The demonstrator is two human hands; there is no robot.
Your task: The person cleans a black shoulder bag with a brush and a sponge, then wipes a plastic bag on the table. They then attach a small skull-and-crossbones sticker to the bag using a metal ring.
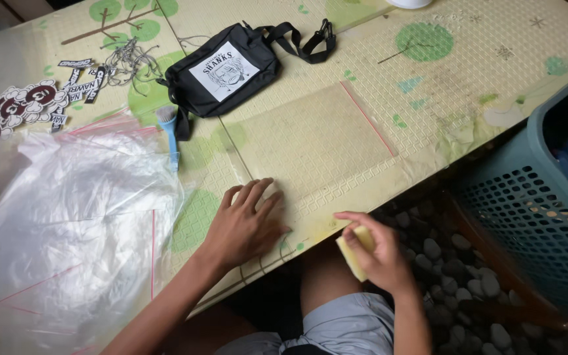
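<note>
Right hand [379,253], nearest: fingers clamped on pale yellow pad [356,253], off the table edge. Left hand [248,220]: fingers spread, flat on clear plastic sleeve [313,141], which runs away from them, red-edged far side. Beyond sleeve: black pouch [228,66], white square label. Left of sleeve: heaped clear bags [67,217]; farther, brown-white stickers [14,108].

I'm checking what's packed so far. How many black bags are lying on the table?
1. The black bag lies at the table's far side, strap trailing right, above the left hand. The pile of clear plastic bags could hide more.
</note>
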